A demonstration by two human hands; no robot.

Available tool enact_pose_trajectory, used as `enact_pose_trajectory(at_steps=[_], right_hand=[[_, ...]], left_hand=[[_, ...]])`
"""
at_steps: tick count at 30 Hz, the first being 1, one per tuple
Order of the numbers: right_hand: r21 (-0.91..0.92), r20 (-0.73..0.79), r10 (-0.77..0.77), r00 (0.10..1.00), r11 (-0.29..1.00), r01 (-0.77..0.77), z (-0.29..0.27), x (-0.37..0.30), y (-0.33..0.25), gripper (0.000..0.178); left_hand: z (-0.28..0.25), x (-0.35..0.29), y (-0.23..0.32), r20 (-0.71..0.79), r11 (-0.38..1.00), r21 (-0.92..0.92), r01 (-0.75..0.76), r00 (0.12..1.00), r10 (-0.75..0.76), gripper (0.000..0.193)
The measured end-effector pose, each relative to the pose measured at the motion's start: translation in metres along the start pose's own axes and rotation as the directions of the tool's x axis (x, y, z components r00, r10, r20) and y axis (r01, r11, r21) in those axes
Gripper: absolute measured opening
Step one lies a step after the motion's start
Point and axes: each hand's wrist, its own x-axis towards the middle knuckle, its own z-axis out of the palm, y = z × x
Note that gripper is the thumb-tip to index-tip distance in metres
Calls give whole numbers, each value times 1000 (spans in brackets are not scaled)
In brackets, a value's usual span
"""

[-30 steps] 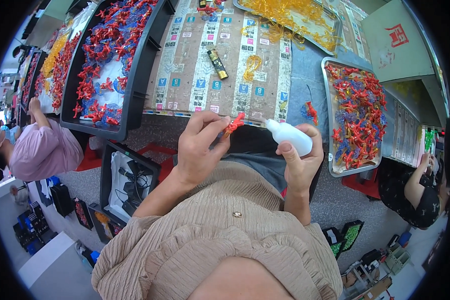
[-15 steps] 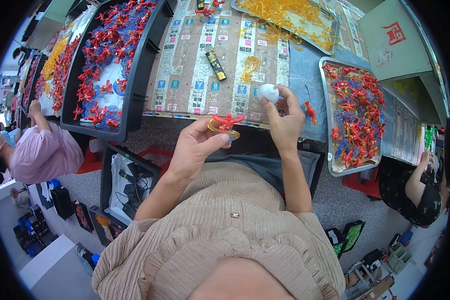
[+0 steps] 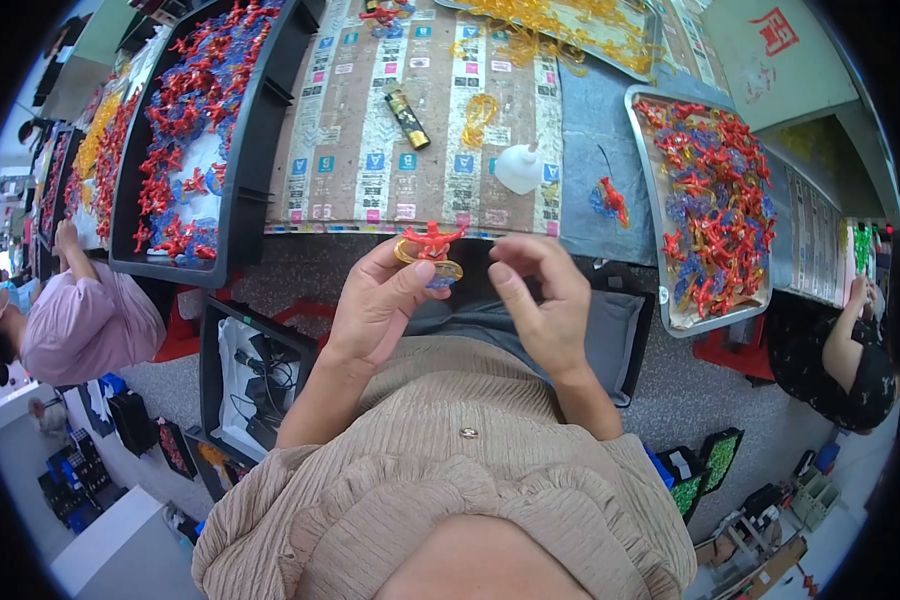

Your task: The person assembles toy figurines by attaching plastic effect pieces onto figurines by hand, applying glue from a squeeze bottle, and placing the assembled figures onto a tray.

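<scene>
A small toy figure (image 3: 434, 240), red on top with a yellow ring and a clear blue part beneath, is pinched between the thumb and fingers of my left hand (image 3: 370, 308) just in front of the table edge. My right hand (image 3: 548, 312) hovers to the right of it, thumb and fingers curved apart with nothing between them. Beyond that hand a white squeeze bottle (image 3: 518, 169) with a thin pointed tip rests on the table. To its right, on blue sheeting, lies another red figure (image 3: 612, 200).
A black bin (image 3: 238, 190) of red and blue pieces stands at left. On the right is a metal tray (image 3: 654, 215) of assembled-looking toys; a yellow-filled tray (image 3: 654, 45) sits behind. A black-and-gold tube (image 3: 406, 118) and yellow pieces (image 3: 479, 120) lie mid-table. Two people sit at the sides.
My right hand has let go of the white bottle, which now rests on the table, and has come back toward the toy figure. My left hand still holds the figure.
</scene>
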Motion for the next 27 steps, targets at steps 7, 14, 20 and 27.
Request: enact_pose_trajectory(at_steps=[7, 14, 20, 27], right_hand=[[228, 113, 116, 987, 964, -139, 1, -14, 5, 15], [283, 191, 213, 958, 923, -262, -4, -18, 6, 10], [323, 176, 211, 962, 910, -259, -4, -17, 2, 9], [353, 181, 236, 955, 890, -288, -5, -13, 3, 7]], left_hand=[[8, -2, -17, -26, 999, 36, -32, 999, 33, 22], [15, -7, -22, -36, 999, 4, 50, 998, -50, 18], [23, -5, -19, -47, 992, -20, 124, 991, -124, 20], [22, 0, -20, -49, 988, -48, 147, 988, -149, 20]])
